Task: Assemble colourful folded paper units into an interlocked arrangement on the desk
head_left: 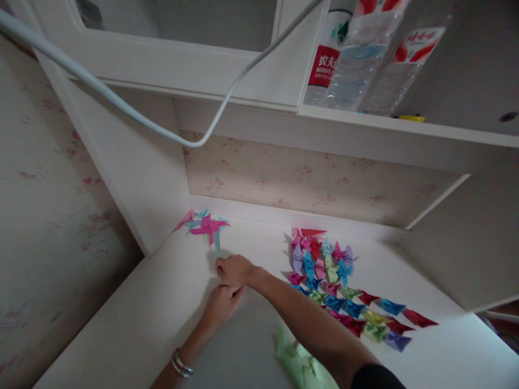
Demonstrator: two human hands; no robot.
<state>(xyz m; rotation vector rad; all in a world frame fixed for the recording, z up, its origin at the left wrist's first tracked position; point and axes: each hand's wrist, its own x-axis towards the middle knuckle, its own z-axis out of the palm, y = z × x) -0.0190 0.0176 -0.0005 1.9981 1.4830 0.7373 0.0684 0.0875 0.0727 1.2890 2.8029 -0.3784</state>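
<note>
Both of my hands are close together above the white desktop [162,302], wrists nearly crossing. My right hand [235,270] is closed, its curled fingers just at the lower end of a pale blue paper strip [217,244]; I cannot tell whether it grips that strip. Just below, my left hand [224,303] is closed too, its fingertips hidden, with silver bangles [182,364] on the wrist. Whatever the fingers hold is not visible. Beyond the hands lies a pink folded-paper pinwheel shape [208,227] on several blue and pink paper pieces.
Rows of colourful folded paper pieces [332,267], some like cranes, lie to the right. Light green paper [302,364] sits under my right forearm. A white cable [194,143] hangs across the view. Plastic bottles [357,59] stand on the shelf [397,123] above.
</note>
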